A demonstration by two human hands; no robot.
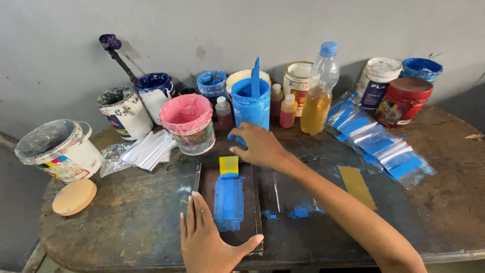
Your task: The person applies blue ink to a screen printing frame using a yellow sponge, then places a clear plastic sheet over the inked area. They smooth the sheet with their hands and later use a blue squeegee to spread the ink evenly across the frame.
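A small dark printing frame [252,202] lies flat on the worn table, with a smear of blue ink [228,199] down its middle and a yellow card [228,165] at the smear's far end. My left hand [207,237] lies flat on the frame's near left corner, fingers spread, holding nothing. My right hand [257,144] reaches across the frame's far edge, fingers curled at the base of a blue ink tub [251,105] with a blue stick standing in it. Whether the fingers grip anything is unclear.
Several paint tubs stand along the back: a pink one [189,121], white ones [60,149], a red one [404,101]. A bottle of amber liquid [318,96], small bottles, plastic sleeves [141,150], blue-and-clear bags [379,139], a yellow strip [357,186] and a round lid [74,196] lie around.
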